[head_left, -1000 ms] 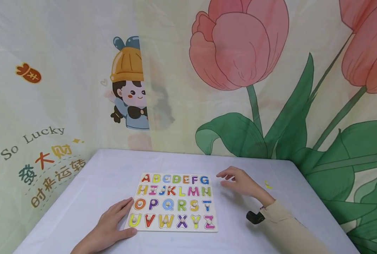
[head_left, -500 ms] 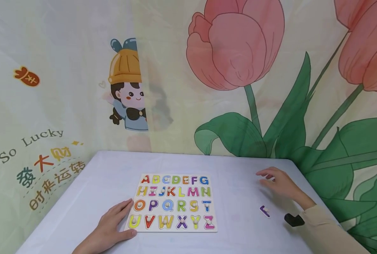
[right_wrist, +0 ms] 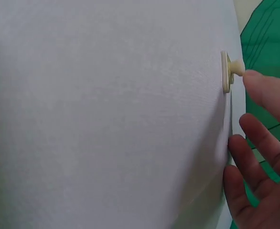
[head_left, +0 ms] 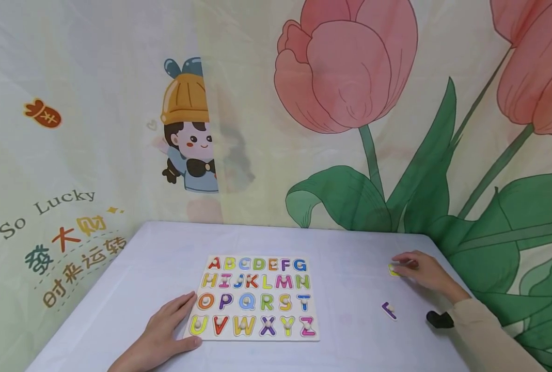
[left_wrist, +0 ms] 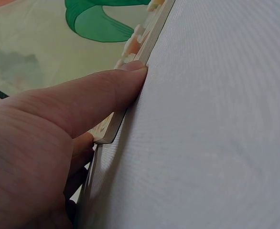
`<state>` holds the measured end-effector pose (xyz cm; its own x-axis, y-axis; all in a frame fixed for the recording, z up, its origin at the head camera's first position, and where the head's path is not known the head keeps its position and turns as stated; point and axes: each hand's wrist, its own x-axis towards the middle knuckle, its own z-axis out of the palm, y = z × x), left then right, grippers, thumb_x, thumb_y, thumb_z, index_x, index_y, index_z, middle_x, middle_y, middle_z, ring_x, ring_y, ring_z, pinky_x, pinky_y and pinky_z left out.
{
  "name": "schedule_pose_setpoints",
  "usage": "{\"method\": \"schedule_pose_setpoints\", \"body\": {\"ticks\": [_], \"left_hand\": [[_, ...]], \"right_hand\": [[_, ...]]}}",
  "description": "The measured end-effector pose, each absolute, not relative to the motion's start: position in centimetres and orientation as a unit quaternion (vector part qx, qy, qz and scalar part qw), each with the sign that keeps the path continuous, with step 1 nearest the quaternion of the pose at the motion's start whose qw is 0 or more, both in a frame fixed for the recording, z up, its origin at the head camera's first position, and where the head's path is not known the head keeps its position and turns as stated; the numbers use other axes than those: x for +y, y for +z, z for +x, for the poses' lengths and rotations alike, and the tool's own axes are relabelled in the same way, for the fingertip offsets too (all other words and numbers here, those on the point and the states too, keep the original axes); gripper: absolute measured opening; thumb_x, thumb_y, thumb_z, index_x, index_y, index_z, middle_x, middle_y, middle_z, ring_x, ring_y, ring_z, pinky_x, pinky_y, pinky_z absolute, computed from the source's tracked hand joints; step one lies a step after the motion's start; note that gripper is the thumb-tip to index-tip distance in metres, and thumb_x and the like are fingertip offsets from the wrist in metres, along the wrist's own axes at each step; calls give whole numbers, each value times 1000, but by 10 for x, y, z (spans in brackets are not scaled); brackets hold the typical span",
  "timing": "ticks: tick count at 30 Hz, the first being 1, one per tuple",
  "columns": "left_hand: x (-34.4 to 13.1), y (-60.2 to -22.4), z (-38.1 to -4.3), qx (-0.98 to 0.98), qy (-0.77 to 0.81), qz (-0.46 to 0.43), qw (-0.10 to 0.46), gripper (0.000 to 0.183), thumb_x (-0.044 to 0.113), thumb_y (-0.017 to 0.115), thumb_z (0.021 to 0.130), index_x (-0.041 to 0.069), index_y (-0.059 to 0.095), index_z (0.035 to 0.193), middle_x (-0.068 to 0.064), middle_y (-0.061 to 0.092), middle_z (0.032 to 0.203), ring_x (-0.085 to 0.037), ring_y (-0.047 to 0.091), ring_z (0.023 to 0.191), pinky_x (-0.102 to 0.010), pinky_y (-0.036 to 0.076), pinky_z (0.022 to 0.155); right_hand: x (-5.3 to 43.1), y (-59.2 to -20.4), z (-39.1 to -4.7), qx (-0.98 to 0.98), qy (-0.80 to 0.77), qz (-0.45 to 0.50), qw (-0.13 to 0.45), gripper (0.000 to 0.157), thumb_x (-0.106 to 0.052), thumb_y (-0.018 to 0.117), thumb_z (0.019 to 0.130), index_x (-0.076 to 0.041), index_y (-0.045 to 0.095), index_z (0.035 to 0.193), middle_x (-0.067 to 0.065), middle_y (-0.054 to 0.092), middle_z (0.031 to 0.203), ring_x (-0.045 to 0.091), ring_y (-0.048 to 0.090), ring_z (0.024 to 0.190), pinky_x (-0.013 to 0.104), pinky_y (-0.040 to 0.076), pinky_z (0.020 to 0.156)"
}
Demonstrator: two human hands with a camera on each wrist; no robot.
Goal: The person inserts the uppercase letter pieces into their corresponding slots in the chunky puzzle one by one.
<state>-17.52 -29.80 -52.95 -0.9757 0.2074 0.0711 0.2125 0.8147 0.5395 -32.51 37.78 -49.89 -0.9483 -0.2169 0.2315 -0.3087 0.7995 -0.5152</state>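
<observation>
A white alphabet puzzle board (head_left: 250, 340) with coloured, knobbed letters lies on the table. My left hand (head_left: 164, 328) rests at its near left corner, fingers along the left side; in the left wrist view the thumb (left_wrist: 106, 86) presses the board's edge. My right hand (head_left: 429, 275) is at a small yellow letter piece (head_left: 392, 269) on the right of the table. In the right wrist view the thumb (right_wrist: 266, 90) touches or nearly touches the piece's pale knob (right_wrist: 236, 67), while the other visible fingers stand apart from it. A purple F piece (head_left: 389, 310) lies closer to me.
White cloth covers the table (head_left: 345, 320). Behind it hangs a printed backdrop (head_left: 248, 103) with tulips and a cartoon figure. A black device (head_left: 439, 319) hangs at my right wrist.
My right hand has moved right, away from the board, and its fingers have come down at the yellow piece. The purple F, hidden earlier, now shows. The left hand stays in place.
</observation>
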Motion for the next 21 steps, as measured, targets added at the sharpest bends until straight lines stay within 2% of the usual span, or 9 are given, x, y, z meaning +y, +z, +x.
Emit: {"method": "schedule_pose_setpoints", "body": {"ticks": [6,14,21], "left_hand": [[-297,-529,-176,-954,-280,-107,-3,107,61,85,80,7,43,163,-11,40,168,-42,33,153,-72,32,115],[-295,-528,-176,-952,-288,-104,-8,107,59,86,80,8,43,163,-12,39,168,-44,32,153,-73,32,115],[-297,-531,-176,-953,-285,-107,3,107,61,85,80,6,44,162,-13,40,167,-44,33,152,-73,32,114]], "right_hand": [[380,-500,-324,-942,302,136,59,33,-29,82,96,-9,78,121,11,72,119,24,63,103,26,55,76],[380,-505,-324,-943,291,149,71,24,-28,82,96,-14,81,116,3,70,111,13,57,97,25,52,80],[377,-506,-326,-944,297,130,63,23,-28,81,96,-13,83,114,3,67,106,15,55,92,24,52,75]]}}
